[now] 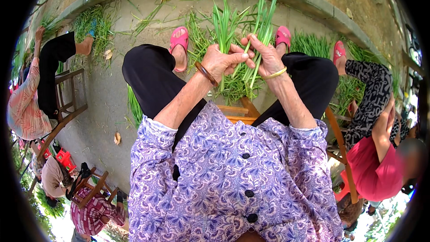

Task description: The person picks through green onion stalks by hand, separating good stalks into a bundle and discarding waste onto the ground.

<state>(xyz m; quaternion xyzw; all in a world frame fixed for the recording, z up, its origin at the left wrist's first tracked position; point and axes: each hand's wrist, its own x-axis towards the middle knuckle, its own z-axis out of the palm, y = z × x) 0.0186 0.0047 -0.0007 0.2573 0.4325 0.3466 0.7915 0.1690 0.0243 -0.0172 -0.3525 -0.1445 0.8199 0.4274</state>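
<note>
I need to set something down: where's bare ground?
Mostly bare: the grey pavement between the mid-left wooden chair and the person's left knee. Crowded: loose greens between the person's pink sandals and around the upper-left foot.

A leaf-patterned shirt [219, 170] in purple, blue and white is sported here, set with round black buttons [249, 193]! A brown bangle [205, 73] is worn at left, a yellow bangle [275, 73] at right; black trousers [148, 80] and pink sandals [179, 39] are matched.
</note>
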